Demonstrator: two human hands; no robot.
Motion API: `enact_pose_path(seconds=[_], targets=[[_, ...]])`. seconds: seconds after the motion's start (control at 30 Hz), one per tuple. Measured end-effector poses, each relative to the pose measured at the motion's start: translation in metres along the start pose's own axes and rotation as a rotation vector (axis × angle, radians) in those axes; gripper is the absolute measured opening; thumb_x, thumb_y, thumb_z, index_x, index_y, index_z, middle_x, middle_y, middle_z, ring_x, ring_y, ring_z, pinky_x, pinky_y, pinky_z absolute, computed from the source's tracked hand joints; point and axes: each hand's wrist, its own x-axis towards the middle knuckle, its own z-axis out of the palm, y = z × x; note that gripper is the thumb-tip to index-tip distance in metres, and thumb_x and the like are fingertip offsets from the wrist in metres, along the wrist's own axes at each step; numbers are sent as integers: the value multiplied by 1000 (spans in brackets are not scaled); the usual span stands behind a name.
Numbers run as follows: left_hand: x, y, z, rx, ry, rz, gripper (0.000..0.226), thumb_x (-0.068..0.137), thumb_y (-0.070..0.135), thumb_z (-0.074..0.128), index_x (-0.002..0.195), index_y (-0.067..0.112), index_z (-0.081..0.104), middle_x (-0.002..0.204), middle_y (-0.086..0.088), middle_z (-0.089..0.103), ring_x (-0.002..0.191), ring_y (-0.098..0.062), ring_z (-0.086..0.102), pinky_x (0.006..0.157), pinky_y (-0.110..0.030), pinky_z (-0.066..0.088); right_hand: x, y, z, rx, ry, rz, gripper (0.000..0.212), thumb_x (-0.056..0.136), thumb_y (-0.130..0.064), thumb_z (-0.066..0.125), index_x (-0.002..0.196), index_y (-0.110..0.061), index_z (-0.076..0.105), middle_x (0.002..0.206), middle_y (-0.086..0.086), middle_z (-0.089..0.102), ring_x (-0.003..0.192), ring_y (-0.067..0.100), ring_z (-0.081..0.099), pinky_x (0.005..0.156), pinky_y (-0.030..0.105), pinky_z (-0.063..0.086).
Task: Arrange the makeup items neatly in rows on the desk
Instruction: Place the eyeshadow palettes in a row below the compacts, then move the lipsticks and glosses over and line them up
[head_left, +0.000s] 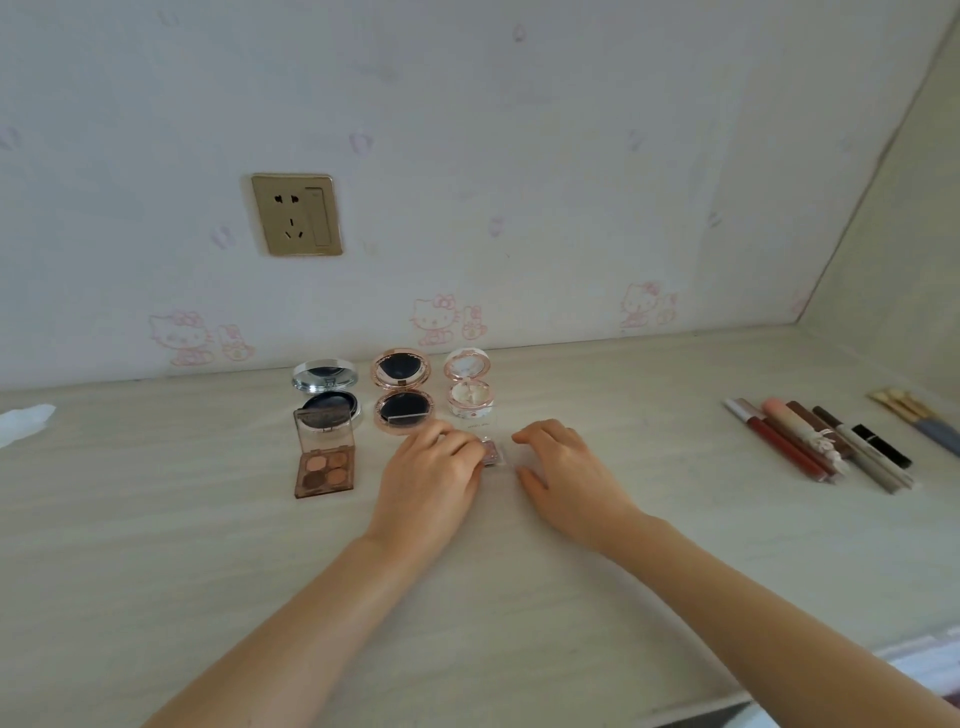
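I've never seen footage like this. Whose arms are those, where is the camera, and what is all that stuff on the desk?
There is no machine: a person wears one camera on the head, looking down at their own bare arms. On the pale desk, three open round compacts stand in a row by the wall, with an open eyeshadow palette in front. Lip glosses and pencils lie side by side at the right. The left hand pinches a small clear glitter pot; the right hand rests beside it, fingers loosely curled, holding nothing.

Left hand (434, 467) fingers curled on small clear case (492, 453); right hand (563, 467) beside it, loosely curled.
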Motion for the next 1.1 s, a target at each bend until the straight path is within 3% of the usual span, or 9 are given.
enact_pose_path(seconds=[0.23, 0.53, 0.77, 0.93, 1.1], targets=[[16, 42, 11, -140, -72, 9, 19, 69, 8, 79, 86, 17, 74, 83, 9, 71, 84, -21, 63, 67, -28, 52, -41, 39, -45, -118, 20, 42, 37, 96, -25, 50, 132, -16, 50, 134, -1, 48, 127, 17, 40, 101, 21, 31], [32, 125, 47, -288, -158, 72, 12, 79, 14, 66, 87, 19, 73, 84, 7, 71, 87, -21, 61, 69, -29, 52, -104, 107, -98, -197, 68, 204, 32, 95, -27, 52, 126, -19, 55, 132, -7, 48, 127, 13, 41, 100, 24, 37], [77, 191, 70, -477, -272, -36, 20, 90, 23, 55, 102, 21, 71, 104, 3, 70, 104, -20, 54, 87, -33, 47, -126, 165, -130, -235, 118, 369, 29, 92, -22, 57, 120, -13, 61, 128, 2, 56, 120, 24, 49, 100, 33, 39], [124, 218, 97, -480, -384, -37, 18, 90, 25, 52, 87, 21, 70, 97, 0, 69, 99, -26, 53, 82, -37, 49, -120, 206, -150, -284, 153, 446, 25, 91, -16, 54, 113, -10, 64, 113, 10, 61, 104, 30, 54, 90, 33, 37], [166, 236, 136, -523, -445, -76, 21, 91, 26, 49, 88, 20, 70, 95, -4, 70, 99, -28, 59, 79, -37, 50, -103, 240, -162, -304, 134, 503, 29, 93, -19, 49, 119, -17, 61, 116, 6, 59, 110, 26, 53, 88, 31, 41]])
